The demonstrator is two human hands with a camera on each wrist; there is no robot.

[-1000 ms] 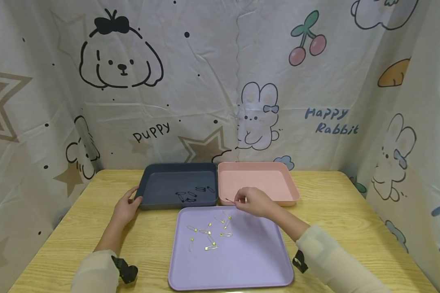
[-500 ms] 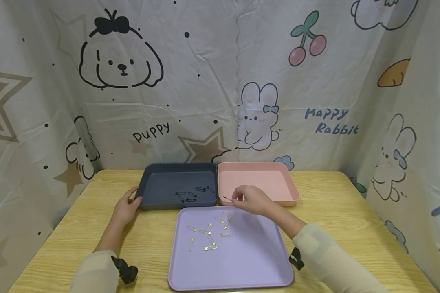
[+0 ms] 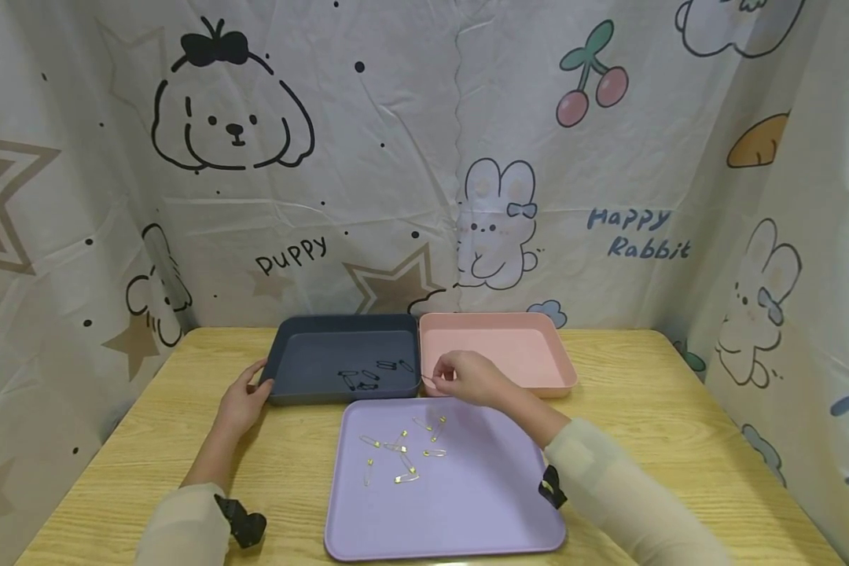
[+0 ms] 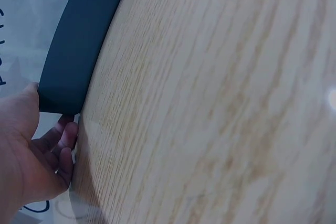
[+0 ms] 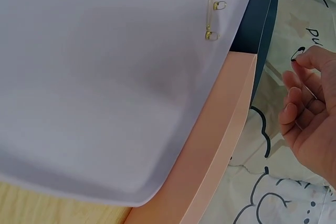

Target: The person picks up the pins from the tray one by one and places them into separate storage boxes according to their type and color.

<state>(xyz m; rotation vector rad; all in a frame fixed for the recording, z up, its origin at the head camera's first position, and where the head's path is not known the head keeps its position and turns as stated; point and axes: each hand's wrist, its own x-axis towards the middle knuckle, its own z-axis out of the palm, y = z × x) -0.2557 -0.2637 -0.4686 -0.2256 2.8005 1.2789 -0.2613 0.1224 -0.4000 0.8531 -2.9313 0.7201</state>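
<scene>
My right hand (image 3: pixel 470 377) pinches a black safety pin (image 5: pixel 297 54) between thumb and fingertips, over the left edge of the pink tray (image 3: pixel 516 346). In the head view the pin tip points left, towards the dark blue tray (image 3: pixel 307 358). Several black safety pins (image 3: pixel 371 375) lie in the right part of that dark tray. With thumb and fingers at its near left corner, my left hand (image 3: pixel 240 402) holds the dark tray. Several gold safety pins (image 3: pixel 435 453) lie scattered on the flat purple tray (image 3: pixel 488 503) in front.
The dark and pink trays stand side by side at the back of the wooden table (image 3: pixel 630 409). Right in front of them lies the purple tray. A printed curtain (image 3: pixel 396 141) hangs behind and on both sides.
My right hand has moved left with the black safety pin, from over the pink tray's front to the border with the dark tray. The left hand has stayed still.
</scene>
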